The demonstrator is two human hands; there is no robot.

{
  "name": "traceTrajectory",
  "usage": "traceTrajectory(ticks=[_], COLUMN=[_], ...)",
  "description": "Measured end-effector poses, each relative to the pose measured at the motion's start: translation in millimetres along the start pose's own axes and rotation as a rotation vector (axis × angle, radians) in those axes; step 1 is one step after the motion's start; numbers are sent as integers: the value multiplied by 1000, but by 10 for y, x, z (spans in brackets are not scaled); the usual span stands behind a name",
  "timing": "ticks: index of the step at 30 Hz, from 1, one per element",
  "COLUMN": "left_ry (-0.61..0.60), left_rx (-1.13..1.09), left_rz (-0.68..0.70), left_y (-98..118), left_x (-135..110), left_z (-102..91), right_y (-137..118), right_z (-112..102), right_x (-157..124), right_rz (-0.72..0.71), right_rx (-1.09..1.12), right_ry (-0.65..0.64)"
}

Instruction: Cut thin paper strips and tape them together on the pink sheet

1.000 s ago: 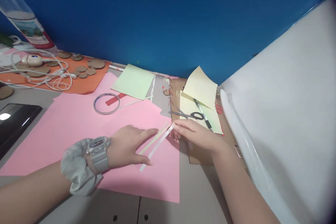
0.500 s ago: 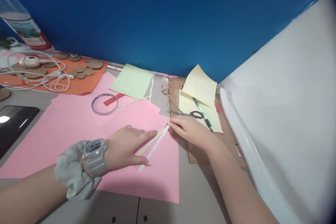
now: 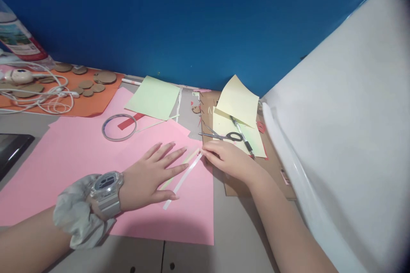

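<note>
My left hand (image 3: 156, 175) lies over the pink paper (image 3: 137, 226) with its fingers spread, wearing a clear watch (image 3: 107, 187) and a grey-green scrunchie. Its thumb and index finger reach to a white paper strip (image 3: 182, 183). A thin pale green strip (image 3: 194, 155) runs beside the white one, partly hidden under the fingers. At the upper ends of both strips, my right hand (image 3: 224, 158) pinches the white strip between thumb and fingers. Just above that hand lie scissors (image 3: 221, 137) with spread blades and a pen (image 3: 242, 136).
A roll of tape (image 3: 103, 130) and a red strip (image 3: 128, 122) lie on the pink paper. Green (image 3: 153, 98) and yellow (image 3: 238, 102) sheets lie behind. Cardboard discs (image 3: 105, 77), earphones (image 3: 57, 98), a bottle (image 3: 22, 42) and a phone (image 3: 14, 149) stand left. A white panel (image 3: 346, 115) rises at right.
The fingers of my left hand have spread apart from a partly curled pointing pose. My right hand keeps its pinch at the strip's end. The whole view has shifted slightly.
</note>
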State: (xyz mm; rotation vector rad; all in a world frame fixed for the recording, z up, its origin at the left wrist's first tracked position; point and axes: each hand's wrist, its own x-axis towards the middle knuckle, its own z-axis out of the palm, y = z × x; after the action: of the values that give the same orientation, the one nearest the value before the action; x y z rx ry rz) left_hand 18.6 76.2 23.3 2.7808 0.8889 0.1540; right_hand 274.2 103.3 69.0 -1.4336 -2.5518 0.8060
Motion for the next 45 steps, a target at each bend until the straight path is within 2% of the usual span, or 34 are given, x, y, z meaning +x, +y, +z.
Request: traceTrajectory(ticks=[5, 10, 18, 28, 36, 41, 45], left_ry=[17, 33, 28, -24, -32, -38, -34], left_rx=[-8, 5, -35, -49, -47, -47, -53], left_rz=[-51, -82, -34, 27, 26, 33, 36], left_y=[-6, -11, 9, 22, 15, 1, -1], left_x=[-9, -22, 5, 25, 18, 19, 21], left_z=[16, 50, -2, -45, -46, -29, -32], right_y=[-20, -4, -47, -46, 4, 64, 89], right_z=[-11, 33, 39, 4, 45, 44, 43], right_x=[6, 33, 37, 33, 6, 22, 39], right_rz=[26, 16, 10, 54, 174, 175, 156], right_rx=[42, -36, -82, 220, 486, 321, 208], right_ry=[-18, 3, 34, 40, 66, 185, 135])
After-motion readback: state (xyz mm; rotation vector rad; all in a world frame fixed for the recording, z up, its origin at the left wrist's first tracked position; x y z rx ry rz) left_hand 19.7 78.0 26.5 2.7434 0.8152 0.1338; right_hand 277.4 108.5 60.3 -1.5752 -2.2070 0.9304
